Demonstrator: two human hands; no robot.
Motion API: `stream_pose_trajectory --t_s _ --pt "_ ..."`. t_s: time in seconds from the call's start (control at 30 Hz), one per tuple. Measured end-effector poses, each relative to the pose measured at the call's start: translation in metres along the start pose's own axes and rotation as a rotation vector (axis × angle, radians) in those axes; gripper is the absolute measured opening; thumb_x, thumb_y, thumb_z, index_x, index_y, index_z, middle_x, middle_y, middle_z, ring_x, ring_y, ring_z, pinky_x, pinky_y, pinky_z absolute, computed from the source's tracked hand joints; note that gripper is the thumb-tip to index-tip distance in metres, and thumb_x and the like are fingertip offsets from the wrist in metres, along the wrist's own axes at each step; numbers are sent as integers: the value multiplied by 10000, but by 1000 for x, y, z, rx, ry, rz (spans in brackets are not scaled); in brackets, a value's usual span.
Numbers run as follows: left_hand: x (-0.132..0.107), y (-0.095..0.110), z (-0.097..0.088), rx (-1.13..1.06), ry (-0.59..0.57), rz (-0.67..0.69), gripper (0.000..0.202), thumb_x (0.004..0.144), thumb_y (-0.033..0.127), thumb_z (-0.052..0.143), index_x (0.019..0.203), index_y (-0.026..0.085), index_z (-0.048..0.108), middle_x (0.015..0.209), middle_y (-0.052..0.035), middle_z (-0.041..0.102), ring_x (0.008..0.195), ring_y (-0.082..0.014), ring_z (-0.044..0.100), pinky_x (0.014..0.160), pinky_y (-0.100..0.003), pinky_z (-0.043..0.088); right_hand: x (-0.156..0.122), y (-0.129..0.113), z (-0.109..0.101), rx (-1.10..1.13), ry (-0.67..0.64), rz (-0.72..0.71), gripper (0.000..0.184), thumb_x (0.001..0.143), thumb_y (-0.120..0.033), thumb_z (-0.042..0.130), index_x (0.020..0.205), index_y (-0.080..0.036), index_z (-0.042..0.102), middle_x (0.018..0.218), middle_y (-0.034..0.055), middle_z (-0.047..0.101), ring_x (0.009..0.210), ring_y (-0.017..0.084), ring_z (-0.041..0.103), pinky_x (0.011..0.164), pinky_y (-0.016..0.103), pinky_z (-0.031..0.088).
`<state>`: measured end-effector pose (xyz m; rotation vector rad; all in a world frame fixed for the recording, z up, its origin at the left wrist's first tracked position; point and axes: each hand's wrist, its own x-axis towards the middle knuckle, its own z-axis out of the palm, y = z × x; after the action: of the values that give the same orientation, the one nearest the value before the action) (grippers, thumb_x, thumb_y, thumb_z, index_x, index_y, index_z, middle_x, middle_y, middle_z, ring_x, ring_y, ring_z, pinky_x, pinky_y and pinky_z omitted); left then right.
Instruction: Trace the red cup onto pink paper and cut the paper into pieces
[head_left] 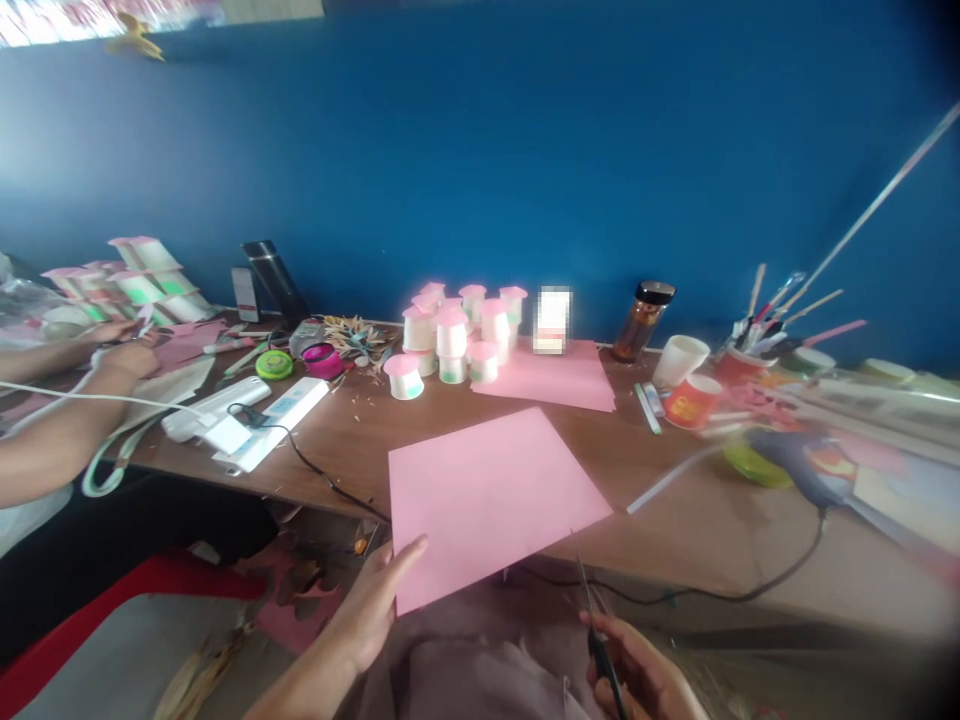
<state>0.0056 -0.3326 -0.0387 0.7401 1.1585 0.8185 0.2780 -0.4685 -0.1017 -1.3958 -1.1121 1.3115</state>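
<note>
A pink paper sheet (487,495) lies over the near edge of the brown table (675,510). My left hand (375,605) holds the sheet's near left corner, thumb on top and fingers under it. My right hand (645,675) sits low at the right, closed round a pair of dark scissors (596,630). The scissor blades point up toward the sheet's near edge but stay short of it.
Several white cups with pink tops (454,335) stand beyond a second pink sheet (551,375). A brown bottle (641,320), paper cups (686,385), a brush holder (757,340) sit right. Another person's arms (67,400) work at left near a power strip (247,410). A red chair (135,600) stands below.
</note>
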Motion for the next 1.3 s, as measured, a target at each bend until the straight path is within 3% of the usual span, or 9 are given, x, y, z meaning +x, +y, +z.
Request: stream_pose_trajectory --t_s 0.07,0.23,0.33,0.57,0.7,0.93,1.07,1.3 --pt "2 2 -1 26 7 -5 347 685 462 675 866 166 677 904 -95 716 927 -270 649 803 -341 501 -1 1 0 -22 -15 -5 526 783 -513 603 1175 -163 599 843 116 661 759 215 622 722 314 504" --pt "18 -6 -12 220 133 167 408 692 468 679 882 107 666 908 -93 706 1018 -289 594 890 -344 444 -3 -5 2 -24 -10 48 547 759 -557 610 1154 -179 608 864 122 660 808 228 610 758 324 494" --pt "22 -3 -17 261 120 187 462 704 483 664 963 101 653 953 -90 701 1040 -275 578 909 -332 429 -3 -10 6 9 -36 94 589 719 -599 626 1129 -175 615 897 128 649 804 230 602 741 331 494" --pt "24 17 -18 243 195 166 419 618 487 724 826 127 668 820 -70 699 890 -257 618 769 -310 486 -1 -24 14 115 -171 238 671 679 -646 636 1157 -181 569 803 54 569 701 164 514 576 250 438" --pt "29 25 -18 178 173 191 408 570 482 756 761 137 651 728 -47 676 792 -228 624 717 -298 496 3 -32 18 167 -255 249 632 679 -622 658 1121 -181 555 804 32 544 693 139 480 585 235 400" --pt "33 33 -15 202 136 205 447 564 500 749 812 140 655 749 -55 691 789 -244 639 673 -299 497 8 -51 22 276 -282 202 619 680 -598 678 1095 -165 525 785 30 551 729 146 478 590 233 391" --pt "35 34 -15 265 128 308 410 568 513 741 709 142 642 684 -39 662 714 -207 611 667 -274 481 8 -53 17 269 -264 198 524 741 -531 665 1094 -169 528 825 33 542 770 149 482 593 230 396" --pt "24 50 0 308 155 324 434 469 544 764 615 155 637 603 -28 631 589 -167 555 614 -254 484 15 -64 16 289 -203 204 585 715 -595 653 1064 -145 521 768 15 527 699 128 467 521 206 339"
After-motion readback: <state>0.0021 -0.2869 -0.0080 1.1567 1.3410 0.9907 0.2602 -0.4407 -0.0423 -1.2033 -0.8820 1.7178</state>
